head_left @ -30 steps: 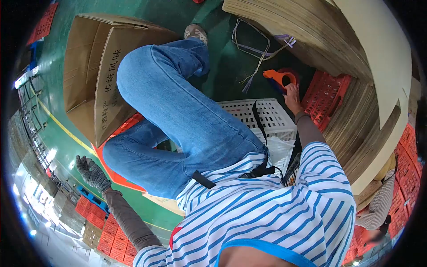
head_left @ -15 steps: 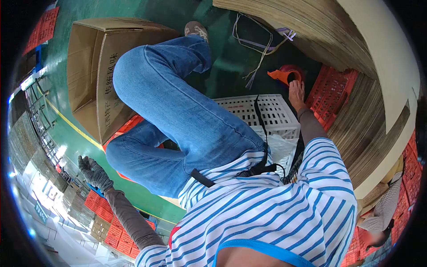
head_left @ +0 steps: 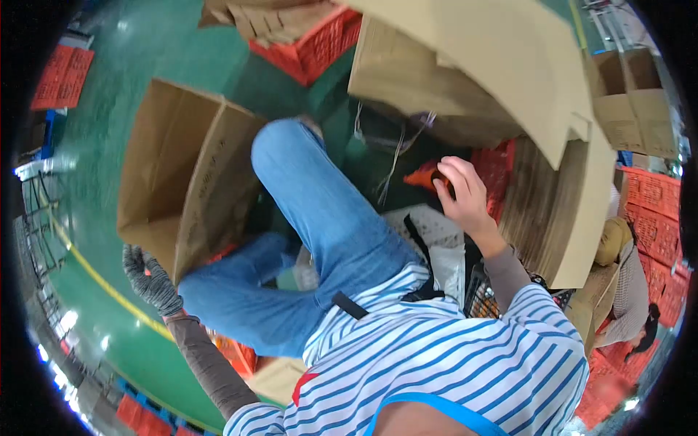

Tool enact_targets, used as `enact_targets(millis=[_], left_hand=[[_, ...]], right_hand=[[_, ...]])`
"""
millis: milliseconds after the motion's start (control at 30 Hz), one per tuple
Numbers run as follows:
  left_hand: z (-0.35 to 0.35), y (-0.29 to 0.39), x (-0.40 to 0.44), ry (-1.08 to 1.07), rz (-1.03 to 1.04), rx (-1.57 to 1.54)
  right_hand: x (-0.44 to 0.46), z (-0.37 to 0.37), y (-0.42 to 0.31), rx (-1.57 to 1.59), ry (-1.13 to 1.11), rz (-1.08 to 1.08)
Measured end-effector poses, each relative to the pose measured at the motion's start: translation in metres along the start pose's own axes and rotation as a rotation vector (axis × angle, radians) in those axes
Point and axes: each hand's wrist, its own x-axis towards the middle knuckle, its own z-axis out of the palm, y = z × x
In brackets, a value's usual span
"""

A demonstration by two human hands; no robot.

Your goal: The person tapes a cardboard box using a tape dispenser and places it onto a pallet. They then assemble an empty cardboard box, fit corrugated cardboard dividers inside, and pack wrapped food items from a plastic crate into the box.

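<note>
My right hand, bare, has its thumb and fingers curled around the dark round part of an orange tape dispenser. The dispenser's pointed end faces left; the fingers hide part of it. On the other side my left hand, in a grey knitted glove, is held out with fingers apart and holds nothing. It is close to the lower edge of an open cardboard box; whether it touches the box I cannot tell. The box stands tilted against my bent leg, its opening toward the left.
A white perforated crate is beside my thigh. Stacked flat cardboard rises at the right, near a red crate. Pale strapping lies on the green floor. Another red crate stands ahead. A person is at far right.
My view has swung, so surroundings are shifted. My right hand appears closer and more curled at the dispenser. My gloved left hand is now nearer the box's lower edge.
</note>
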Motion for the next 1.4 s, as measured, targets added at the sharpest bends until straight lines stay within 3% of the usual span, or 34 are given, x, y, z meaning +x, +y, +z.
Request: enact_targets(millis=[67, 100, 133, 200, 233, 300, 367, 500, 600, 667, 733, 800, 833, 867, 900, 967, 1033, 1167, 1233, 1267, 1333, 1400], left_hand=[[0.02, 0.009, 0.009, -0.207, -0.035, -0.275], [0.04, 0.013, 0.003, -0.311, 0.026, -0.207], [0.058, 0.023, -0.006, -0.404, 0.083, -0.129], [0.061, 0.065, -0.021, -0.628, 0.234, 0.458], [0.062, 0.059, -0.019, -0.657, 0.165, 0.466], [0.067, 0.045, -0.018, -0.67, 0.062, 0.472], [0.069, 0.034, -0.018, -0.733, 0.172, 0.525], [0.08, 0.034, -0.03, -0.658, 0.302, 0.516], [0.092, 0.042, -0.039, -0.69, 0.355, 0.472], [0.094, 0.056, -0.045, -0.726, 0.309, 0.399], [0.094, 0.064, -0.049, -0.753, 0.28, 0.394], [0.105, 0.046, -0.061, -0.72, 0.346, 0.469], [0.1, 0.046, -0.063, -0.735, 0.327, 0.495], [0.094, 0.046, -0.067, -0.75, 0.312, 0.513], [0.089, 0.041, -0.071, -0.768, 0.266, 0.517], [0.068, 0.031, -0.073, -0.826, 0.201, 0.578], [0.047, 0.017, -0.072, -0.951, 0.105, 0.618], [0.028, -0.007, -0.075, -0.924, 0.071, 0.585], [0.014, -0.007, -0.068, -0.938, 0.039, 0.497], [0.007, 0.0, -0.059, -0.937, 0.027, 0.411], [-0.004, 0.014, -0.028, -0.989, -0.016, 0.371], [-0.004, 0.02, 0.008, -0.946, -0.196, 0.142]], right_hand=[[0.056, -0.05, -0.038, -0.158, 0.281, -0.295], [0.077, -0.068, -0.05, -0.378, 0.373, -0.263], [0.099, -0.082, -0.058, -0.49, 0.339, -0.195], [0.127, -0.088, -0.048, -0.717, 0.138, -0.111], [0.132, -0.083, -0.031, -0.86, 0.075, -0.089], [0.135, -0.085, 0.002, -0.78, -0.13, 0.032], [0.14, -0.09, 0.016, -0.832, -0.084, -0.042], [0.176, -0.132, -0.048, -0.968, 0.196, -0.111], [0.229, -0.142, -0.122, -0.885, 0.353, -0.46], [0.26, -0.119, -0.186, -0.57, 0.369, -0.704], [0.288, -0.08, -0.221, -0.307, 0.233, -0.769], [0.307, -0.028, -0.268, -0.074, -0.04, -0.747], [0.321, 0.006, -0.272, 0.002, -0.109, -0.781], [0.333, 0.039, -0.278, 0.079, -0.183, -0.948], [0.334, 0.063, -0.291, 0.185, -0.371, -0.924], [0.339, 0.125, -0.301, 0.155, -0.626, -1.005], [0.326, 0.178, -0.315, -0.17, -0.794, -0.972], [0.318, 0.261, -0.283, -0.197, -0.671, -1.124], [0.309, 0.272, -0.259, -0.021, -0.515, -1.151], [0.303, 0.289, -0.234, -0.032, -0.279, -1.325], [0.283, 0.302, -0.211, -0.141, -0.321, -1.509], [0.265, 0.324, -0.196, -0.293, -0.53, -1.406]])
